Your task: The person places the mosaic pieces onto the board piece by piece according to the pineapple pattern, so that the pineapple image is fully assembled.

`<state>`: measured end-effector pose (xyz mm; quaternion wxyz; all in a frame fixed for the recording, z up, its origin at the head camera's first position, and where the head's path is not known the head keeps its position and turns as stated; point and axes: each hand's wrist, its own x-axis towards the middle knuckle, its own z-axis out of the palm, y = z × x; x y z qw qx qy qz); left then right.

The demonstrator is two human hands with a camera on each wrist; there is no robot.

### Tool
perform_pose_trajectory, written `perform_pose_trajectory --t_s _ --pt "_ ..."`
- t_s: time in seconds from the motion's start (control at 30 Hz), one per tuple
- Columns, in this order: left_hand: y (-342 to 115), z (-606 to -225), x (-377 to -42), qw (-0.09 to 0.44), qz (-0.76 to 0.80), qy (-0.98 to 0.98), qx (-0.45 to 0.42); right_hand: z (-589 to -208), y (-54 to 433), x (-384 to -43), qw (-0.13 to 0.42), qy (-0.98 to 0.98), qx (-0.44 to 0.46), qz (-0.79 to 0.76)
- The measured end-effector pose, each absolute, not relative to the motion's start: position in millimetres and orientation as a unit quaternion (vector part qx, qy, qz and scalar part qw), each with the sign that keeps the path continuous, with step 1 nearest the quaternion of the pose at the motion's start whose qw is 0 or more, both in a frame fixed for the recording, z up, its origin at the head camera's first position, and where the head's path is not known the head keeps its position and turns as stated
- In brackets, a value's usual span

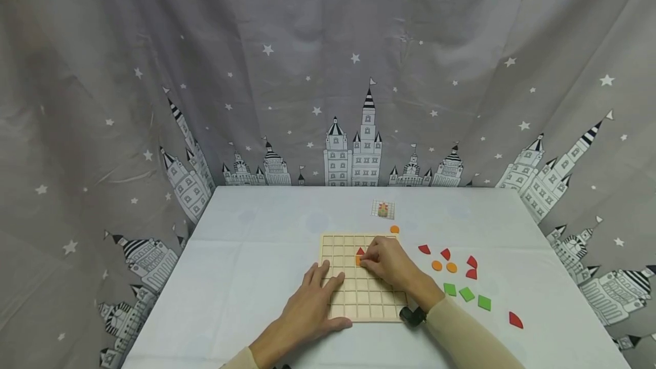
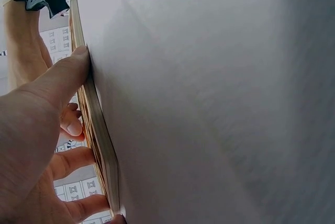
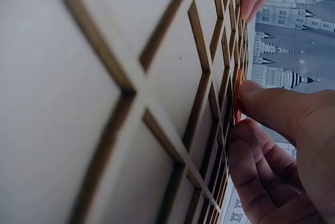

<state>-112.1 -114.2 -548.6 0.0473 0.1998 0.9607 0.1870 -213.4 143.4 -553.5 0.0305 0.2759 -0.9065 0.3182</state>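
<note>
A pale wooden grid board point(image 1: 363, 296) lies on the white table. My left hand point(image 1: 306, 307) rests on its left side with the fingers spread over the squares. In the left wrist view the left thumb point(image 2: 70, 72) lies along the board's near edge. Over the board's upper middle, my right hand point(image 1: 393, 265) pinches an orange square tile point(image 1: 358, 261) at one of the grid squares. Just beyond that tile is a red triangular tile point(image 1: 360, 251). The right wrist view shows the right thumb point(image 3: 272, 103) against an orange-red piece point(image 3: 238, 98), close to the grid.
A small pattern card point(image 1: 383, 209) lies behind the board. One orange round tile point(image 1: 394, 229) is by the board's far right corner. To the right are red quarter-circle tiles point(image 1: 471, 262), orange rounds point(image 1: 437, 265) and green squares point(image 1: 467, 294). A grey castle-print curtain point(image 1: 287, 84) hangs behind.
</note>
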Motion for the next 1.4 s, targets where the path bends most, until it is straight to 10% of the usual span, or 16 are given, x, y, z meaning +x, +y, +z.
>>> perform_pose_trajectory --t_s 0.8,1.4 --pt "-116 -552 -111 0.03 0.201 0.957 0.208 -541 210 -224 0.082 -0.93 0.195 0.301" --pt "-115 -551 -109 0.025 0.201 0.957 0.21 -544 285 -227 -0.03 -0.964 0.067 0.257"
